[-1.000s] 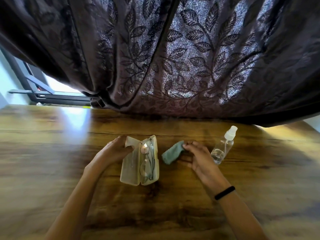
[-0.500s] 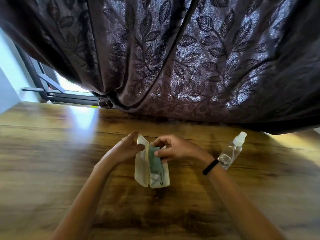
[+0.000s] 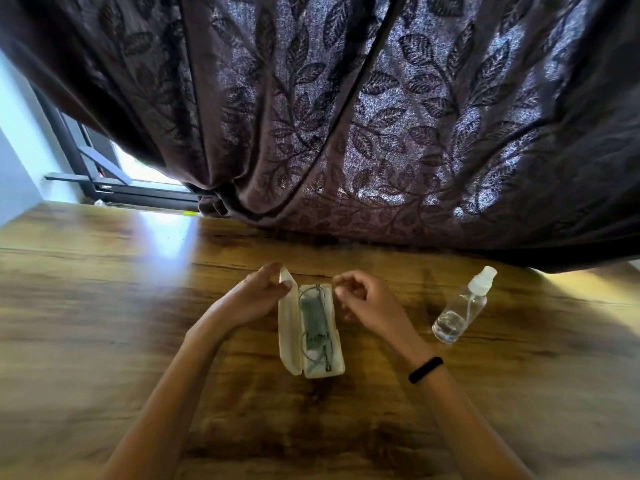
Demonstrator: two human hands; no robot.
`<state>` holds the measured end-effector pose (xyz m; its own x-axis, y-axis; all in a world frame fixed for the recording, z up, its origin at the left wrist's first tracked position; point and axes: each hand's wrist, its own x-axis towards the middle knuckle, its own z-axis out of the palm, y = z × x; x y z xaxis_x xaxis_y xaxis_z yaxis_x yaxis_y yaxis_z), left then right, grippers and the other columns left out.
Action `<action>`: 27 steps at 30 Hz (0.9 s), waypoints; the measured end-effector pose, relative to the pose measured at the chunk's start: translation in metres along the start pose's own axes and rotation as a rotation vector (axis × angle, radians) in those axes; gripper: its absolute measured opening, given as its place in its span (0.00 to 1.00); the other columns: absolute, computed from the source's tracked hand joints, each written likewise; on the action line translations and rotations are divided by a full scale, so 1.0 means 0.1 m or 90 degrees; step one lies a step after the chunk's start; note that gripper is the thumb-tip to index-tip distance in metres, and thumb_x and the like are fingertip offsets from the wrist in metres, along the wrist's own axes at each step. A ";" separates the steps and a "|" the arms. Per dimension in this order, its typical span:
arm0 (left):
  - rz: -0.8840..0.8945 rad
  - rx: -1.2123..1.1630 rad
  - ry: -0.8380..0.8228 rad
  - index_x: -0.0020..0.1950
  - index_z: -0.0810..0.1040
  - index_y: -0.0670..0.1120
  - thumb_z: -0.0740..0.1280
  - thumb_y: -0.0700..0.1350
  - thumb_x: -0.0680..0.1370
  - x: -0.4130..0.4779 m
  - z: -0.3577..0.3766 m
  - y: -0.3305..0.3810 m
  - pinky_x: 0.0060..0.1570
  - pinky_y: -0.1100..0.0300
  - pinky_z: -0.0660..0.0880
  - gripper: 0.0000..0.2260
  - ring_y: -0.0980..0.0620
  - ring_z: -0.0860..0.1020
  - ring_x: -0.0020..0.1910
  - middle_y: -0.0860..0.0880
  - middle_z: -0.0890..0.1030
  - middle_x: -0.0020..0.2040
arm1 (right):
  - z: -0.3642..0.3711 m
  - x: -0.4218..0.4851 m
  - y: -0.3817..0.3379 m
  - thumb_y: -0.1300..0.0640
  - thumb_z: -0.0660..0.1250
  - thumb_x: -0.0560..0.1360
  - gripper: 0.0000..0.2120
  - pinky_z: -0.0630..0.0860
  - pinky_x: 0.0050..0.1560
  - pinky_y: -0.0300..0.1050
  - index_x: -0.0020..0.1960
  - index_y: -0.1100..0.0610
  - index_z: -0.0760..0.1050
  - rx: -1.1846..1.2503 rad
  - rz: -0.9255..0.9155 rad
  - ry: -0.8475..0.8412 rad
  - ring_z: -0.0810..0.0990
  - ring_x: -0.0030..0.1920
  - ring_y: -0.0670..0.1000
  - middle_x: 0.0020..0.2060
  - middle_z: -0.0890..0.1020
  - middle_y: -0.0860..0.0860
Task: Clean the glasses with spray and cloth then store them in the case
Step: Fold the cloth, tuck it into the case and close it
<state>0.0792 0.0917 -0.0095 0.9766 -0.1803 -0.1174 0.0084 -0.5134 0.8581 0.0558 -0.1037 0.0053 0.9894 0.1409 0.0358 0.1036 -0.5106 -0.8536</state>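
Case (image 3: 322, 372) cream, oblong; left hand (image 3: 256, 299) pinches lid (image 3: 288, 334); right hand (image 3: 370, 306) fingers (image 3: 346, 282) curled, empty

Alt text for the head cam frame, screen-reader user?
An open beige glasses case lies on a wooden table, with glasses and a grey-green cloth inside; the left hand grips its lid. The right hand, fingers curled, is at the case's far right corner, contact unclear. A clear spray bottle sits to the right, before a dark leaf-patterned curtain.
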 end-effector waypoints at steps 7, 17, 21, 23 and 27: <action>0.054 0.012 -0.044 0.70 0.62 0.50 0.58 0.39 0.80 0.02 -0.03 -0.08 0.44 0.68 0.73 0.19 0.57 0.74 0.50 0.46 0.72 0.61 | 0.05 -0.21 0.22 0.58 0.59 0.78 0.12 0.74 0.60 0.51 0.60 0.51 0.74 0.223 0.180 -0.089 0.77 0.55 0.49 0.56 0.79 0.50; -0.007 0.197 -0.029 0.74 0.50 0.56 0.55 0.57 0.79 0.02 0.39 0.02 0.58 0.51 0.69 0.26 0.42 0.67 0.66 0.42 0.63 0.71 | 0.13 -0.21 0.34 0.46 0.61 0.75 0.10 0.73 0.30 0.27 0.41 0.45 0.79 0.282 0.242 -0.052 0.81 0.38 0.36 0.35 0.84 0.38; -0.028 0.240 0.022 0.72 0.53 0.58 0.53 0.60 0.78 -0.01 0.52 0.06 0.44 0.56 0.72 0.24 0.41 0.72 0.60 0.42 0.66 0.68 | 0.15 -0.23 0.35 0.44 0.63 0.73 0.12 0.70 0.25 0.25 0.32 0.42 0.76 0.272 0.244 -0.035 0.78 0.33 0.31 0.29 0.81 0.33; -0.017 0.247 0.034 0.72 0.54 0.57 0.54 0.60 0.78 -0.04 0.53 0.08 0.45 0.55 0.72 0.24 0.41 0.73 0.59 0.42 0.66 0.67 | 0.17 -0.22 0.36 0.41 0.64 0.72 0.06 0.71 0.33 0.29 0.38 0.40 0.77 0.260 0.245 -0.043 0.78 0.38 0.35 0.37 0.81 0.35; -0.012 0.258 0.037 0.73 0.54 0.54 0.56 0.59 0.77 -0.03 0.53 0.10 0.47 0.53 0.74 0.26 0.41 0.74 0.58 0.42 0.66 0.67 | 0.21 -0.22 0.38 0.46 0.68 0.71 0.22 0.69 0.50 0.34 0.64 0.48 0.70 0.188 0.190 -0.060 0.70 0.52 0.38 0.55 0.72 0.41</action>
<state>0.0647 0.0426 -0.0268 0.9877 -0.1261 -0.0922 -0.0481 -0.8071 0.5884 0.0358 -0.1090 -0.0390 0.9564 0.1084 -0.2713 -0.2329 -0.2776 -0.9320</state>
